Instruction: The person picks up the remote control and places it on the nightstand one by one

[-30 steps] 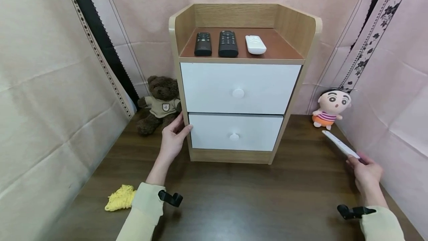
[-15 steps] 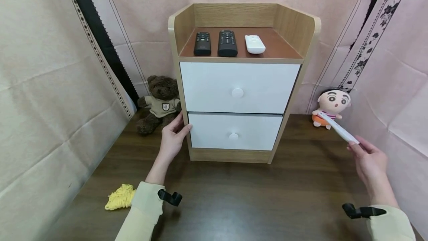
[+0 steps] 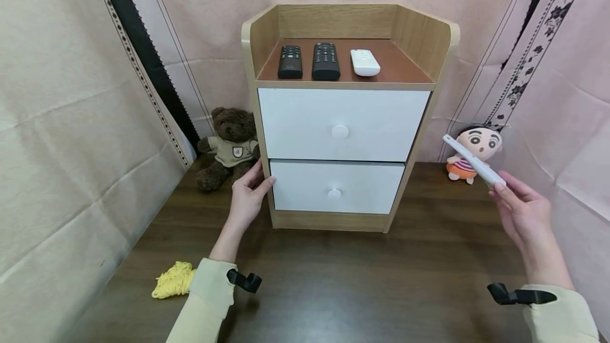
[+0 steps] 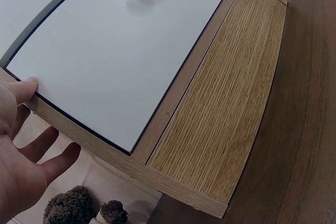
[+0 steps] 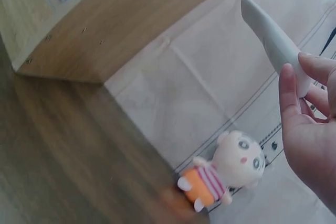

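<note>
My left hand point(image 3: 247, 195) is at the left side edge of a small wooden cabinet point(image 3: 329, 222) with two white drawers. Its thumb lies on the front edge and its bent fingers reach round the side, as the left wrist view also shows. Out to the right, my right hand point(image 3: 526, 213) pinches a slim white remote control point(image 3: 472, 159) near one end, between thumb and fingers. The remote is raised off the table and tilted, its far end up and to the left. It is seen nearly edge-on, so its buttons cannot be made out.
Two black remotes point(image 3: 326, 61) and a white one point(image 3: 365, 63) lie on the cabinet top. A teddy bear point(image 3: 233, 139) sits left of the cabinet. A doll point(image 3: 480, 142) stands behind the held remote. Yellow yarn point(image 3: 173, 280) lies front left. Cloth hangs around the table.
My right hand has risen with the white remote, whose far end has swung up and left across the doll. My left hand keeps its place on the cabinet.
</note>
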Motion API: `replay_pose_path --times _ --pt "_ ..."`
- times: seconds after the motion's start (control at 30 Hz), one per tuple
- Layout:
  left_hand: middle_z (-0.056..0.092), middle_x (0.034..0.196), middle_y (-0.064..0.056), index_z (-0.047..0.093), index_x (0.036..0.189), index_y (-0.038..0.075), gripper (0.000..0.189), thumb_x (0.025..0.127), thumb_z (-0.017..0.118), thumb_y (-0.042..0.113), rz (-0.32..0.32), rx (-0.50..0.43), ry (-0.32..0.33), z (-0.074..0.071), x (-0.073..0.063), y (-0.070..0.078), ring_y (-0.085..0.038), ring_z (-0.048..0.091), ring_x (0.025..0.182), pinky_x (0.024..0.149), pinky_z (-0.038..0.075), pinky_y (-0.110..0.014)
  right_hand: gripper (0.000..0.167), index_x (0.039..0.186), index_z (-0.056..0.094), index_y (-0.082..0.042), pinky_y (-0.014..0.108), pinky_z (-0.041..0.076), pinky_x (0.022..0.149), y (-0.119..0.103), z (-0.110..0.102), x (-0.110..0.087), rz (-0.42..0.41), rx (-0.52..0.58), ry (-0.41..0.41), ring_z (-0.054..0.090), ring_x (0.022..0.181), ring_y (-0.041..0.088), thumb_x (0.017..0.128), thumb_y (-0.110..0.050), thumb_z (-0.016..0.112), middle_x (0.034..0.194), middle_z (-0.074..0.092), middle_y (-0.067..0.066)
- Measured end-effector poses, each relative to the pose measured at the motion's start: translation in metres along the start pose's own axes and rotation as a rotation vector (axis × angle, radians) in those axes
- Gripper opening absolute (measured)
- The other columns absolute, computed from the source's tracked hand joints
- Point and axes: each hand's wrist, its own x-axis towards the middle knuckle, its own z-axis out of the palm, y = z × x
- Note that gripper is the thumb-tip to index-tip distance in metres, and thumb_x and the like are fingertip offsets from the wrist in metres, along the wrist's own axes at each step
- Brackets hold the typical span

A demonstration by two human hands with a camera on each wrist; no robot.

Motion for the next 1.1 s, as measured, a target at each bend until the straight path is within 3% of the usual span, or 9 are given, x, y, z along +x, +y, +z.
replay_pose_path --times 0.23,0.5,0.67,0.87,1.1 --pt "0.055 0.147 -0.018 0.045 0.155 0.009 0.060 0.100 0.070 0.012 -0.004 -0.005 -0.002 0.000 0.000 0.001 -0.027 0.051 0.136 0.107 0.044 -0.047 0.034 0.125 0.067 0.014 0.031 0.059 0.081 -0.008 0.020 -0.002 -0.079 0.076 -0.117 0.073 0.092 0.026 0.095 0.022 0.053 0.109 0.073 0.021" --pt "0.055 0.147 -0.016 0.045 0.155 0.010 0.061 0.100 0.071 0.012 -0.001 -0.006 0.004 0.000 -0.001 0.000 -0.026 0.052 0.135 0.099 0.048 -0.028 0.035 0.129 0.057 0.023 0.032 0.059 0.081 -0.012 0.042 -0.006 -0.189 0.175 -0.267 0.071 0.094 0.032 0.097 0.025 0.045 0.113 0.070 0.030" --pt "0.053 0.149 -0.016 0.044 0.155 0.009 0.061 0.100 0.070 0.012 -0.013 -0.010 0.001 0.000 -0.001 0.001 -0.026 0.050 0.137 0.103 0.047 -0.034 0.036 0.131 0.054 0.024 0.033 0.059 0.084 -0.017 0.053 -0.008 -0.191 0.214 -0.336 0.071 0.096 0.034 0.097 0.026 0.040 0.118 0.067 0.032" --pt "0.052 0.150 -0.017 0.044 0.155 0.006 0.061 0.100 0.070 0.011 -0.025 -0.002 -0.003 0.000 -0.003 0.008 -0.028 0.049 0.138 0.107 0.045 -0.041 0.037 0.132 0.050 0.026 0.036 0.059 0.083 -0.021 0.061 -0.009 -0.206 0.279 -0.369 0.071 0.089 0.039 0.097 0.028 0.038 0.116 0.065 0.035" --pt "0.054 0.149 -0.016 0.045 0.155 0.008 0.061 0.099 0.071 0.012 -0.005 -0.003 0.002 0.000 -0.001 0.002 -0.027 0.051 0.136 0.106 0.046 -0.043 0.037 0.132 0.048 0.028 0.038 0.060 0.079 -0.022 0.074 -0.014 -0.261 0.328 -0.357 0.070 0.084 0.041 0.096 0.029 0.040 0.114 0.064 0.038"
